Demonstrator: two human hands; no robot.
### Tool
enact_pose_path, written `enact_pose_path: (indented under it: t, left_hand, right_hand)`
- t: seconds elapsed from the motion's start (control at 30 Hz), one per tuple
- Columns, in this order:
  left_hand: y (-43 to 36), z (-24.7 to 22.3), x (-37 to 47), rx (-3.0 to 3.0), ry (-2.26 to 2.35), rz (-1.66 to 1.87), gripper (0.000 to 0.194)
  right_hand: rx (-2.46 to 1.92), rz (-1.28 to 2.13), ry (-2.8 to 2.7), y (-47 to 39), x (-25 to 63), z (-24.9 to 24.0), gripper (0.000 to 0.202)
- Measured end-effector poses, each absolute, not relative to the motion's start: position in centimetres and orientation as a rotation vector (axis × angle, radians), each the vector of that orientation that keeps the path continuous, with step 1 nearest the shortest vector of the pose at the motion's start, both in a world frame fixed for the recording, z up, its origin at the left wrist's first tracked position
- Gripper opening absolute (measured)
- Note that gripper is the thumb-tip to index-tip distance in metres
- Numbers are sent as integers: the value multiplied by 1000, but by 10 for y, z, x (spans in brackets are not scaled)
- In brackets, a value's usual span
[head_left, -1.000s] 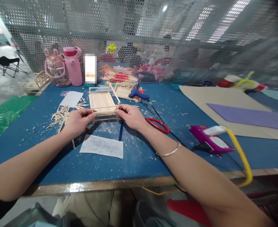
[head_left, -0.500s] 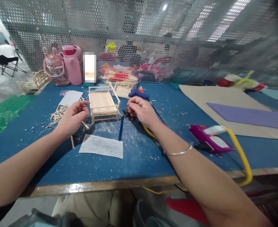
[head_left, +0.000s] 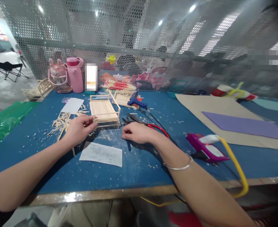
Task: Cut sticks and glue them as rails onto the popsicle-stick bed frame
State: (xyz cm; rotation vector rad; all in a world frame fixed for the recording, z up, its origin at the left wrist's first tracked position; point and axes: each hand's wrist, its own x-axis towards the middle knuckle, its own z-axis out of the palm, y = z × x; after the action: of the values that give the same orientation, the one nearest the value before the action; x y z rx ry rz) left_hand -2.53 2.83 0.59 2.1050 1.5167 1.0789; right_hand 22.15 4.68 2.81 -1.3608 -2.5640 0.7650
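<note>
A miniature stick-built bench [head_left: 104,110], with a slatted seat and low rails, stands upright on the blue tabletop. My left hand [head_left: 81,128] has its thumb and fingers closed at the bench's front left corner post. To the right, my right hand [head_left: 139,132] is curled over a thin dark blue strip [head_left: 128,145]; only its lower end shows below the fingers. Pliers with red handles [head_left: 159,128] lie just behind that hand, their jaws toward the bench. A white paper [head_left: 101,154] with grey smudges rests in front of the bench.
A blue glue gun [head_left: 137,101] and a second stick piece [head_left: 122,98] sit behind. Cut sticks [head_left: 63,121] litter the left side. A purple tool [head_left: 206,147] with a yellow cord is at right. Pink bottles [head_left: 74,75] stand by the mesh screen [head_left: 82,34].
My left hand has moved onto the bench's corner. My right hand has come down and toward me from beside the pliers to the blue strip. The camera view has tilted up slightly.
</note>
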Motion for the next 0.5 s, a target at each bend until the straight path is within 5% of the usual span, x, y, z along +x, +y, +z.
enact_pose_path:
  t: [0.1, 0.27, 0.5]
  left_hand:
    - [23, 12, -24, 2051, 1479, 1182, 16]
    - [4, 31, -20, 1790, 1425, 1313, 17]
    - [-12, 37, -13, 1649, 1280, 1362, 14]
  right_hand:
    - [-1315, 858, -2354, 50, 229, 30, 4]
    - [-1042, 933, -1970, 44, 222, 34, 48]
    - [-903, 964, -1828, 22, 210, 44, 20]
